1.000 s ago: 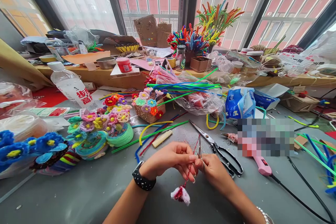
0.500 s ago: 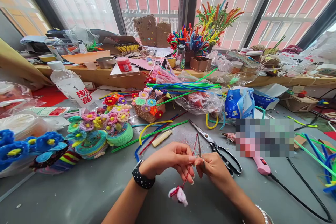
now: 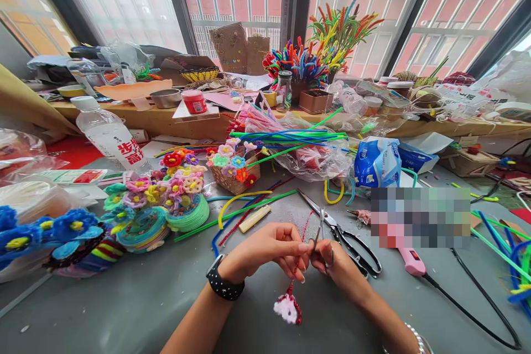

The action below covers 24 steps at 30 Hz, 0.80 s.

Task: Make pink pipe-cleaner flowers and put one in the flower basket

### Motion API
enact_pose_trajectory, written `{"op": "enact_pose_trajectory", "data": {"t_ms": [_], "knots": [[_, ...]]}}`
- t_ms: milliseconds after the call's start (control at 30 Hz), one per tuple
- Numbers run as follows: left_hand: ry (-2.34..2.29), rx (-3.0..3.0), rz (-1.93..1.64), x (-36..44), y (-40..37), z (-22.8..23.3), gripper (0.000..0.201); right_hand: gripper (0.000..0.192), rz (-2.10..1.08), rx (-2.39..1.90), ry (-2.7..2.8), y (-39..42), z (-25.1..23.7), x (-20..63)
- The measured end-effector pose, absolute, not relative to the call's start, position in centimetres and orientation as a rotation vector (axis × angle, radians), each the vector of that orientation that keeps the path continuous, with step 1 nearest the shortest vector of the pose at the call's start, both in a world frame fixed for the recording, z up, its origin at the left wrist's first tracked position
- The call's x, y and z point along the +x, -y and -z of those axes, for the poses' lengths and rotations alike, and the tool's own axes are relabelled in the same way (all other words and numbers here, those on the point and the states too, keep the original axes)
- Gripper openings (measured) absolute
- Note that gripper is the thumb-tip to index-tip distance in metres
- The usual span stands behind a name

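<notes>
Both hands meet low over the grey worktop [image 3: 124, 310], forearms angled in from below. The left hand [image 3: 271, 246], a black watch [image 3: 222, 285] on its wrist, pinches a red pipe cleaner [image 3: 295, 271] between thumb and fingertips. The right hand [image 3: 336, 265] is curled, grasping a thin metal tool [image 3: 318, 232] that points up beside the red pipe cleaner. A pink-and-white fuzzy flower [image 3: 287, 308] hangs at the pipe cleaner's lower end, just below the hands. Black-handled scissors [image 3: 344, 235] lie just beyond the right hand; a basket of flowers [image 3: 234, 168] sits farther back.
</notes>
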State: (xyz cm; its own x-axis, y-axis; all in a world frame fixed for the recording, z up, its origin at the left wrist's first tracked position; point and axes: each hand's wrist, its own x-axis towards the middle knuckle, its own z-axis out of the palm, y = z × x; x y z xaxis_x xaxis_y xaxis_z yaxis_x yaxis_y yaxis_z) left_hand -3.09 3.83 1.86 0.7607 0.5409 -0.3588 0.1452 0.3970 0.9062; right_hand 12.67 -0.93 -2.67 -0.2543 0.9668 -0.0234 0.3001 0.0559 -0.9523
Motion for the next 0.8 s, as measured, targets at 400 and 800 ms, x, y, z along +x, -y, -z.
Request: {"op": "enact_pose_trajectory", "data": {"t_ms": [400,800], "knots": [[-0.664,1.206,-0.308,-2.7,-3.8,-0.8,0.032,0.075,-1.460,-1.086,1.618,1.1,2.9,12.2],[-0.662,1.243,-0.282,-2.5,-3.6,-0.6,0.030,0.073,-1.452,-1.085,1.623,0.9,3.1,12.1]]}}
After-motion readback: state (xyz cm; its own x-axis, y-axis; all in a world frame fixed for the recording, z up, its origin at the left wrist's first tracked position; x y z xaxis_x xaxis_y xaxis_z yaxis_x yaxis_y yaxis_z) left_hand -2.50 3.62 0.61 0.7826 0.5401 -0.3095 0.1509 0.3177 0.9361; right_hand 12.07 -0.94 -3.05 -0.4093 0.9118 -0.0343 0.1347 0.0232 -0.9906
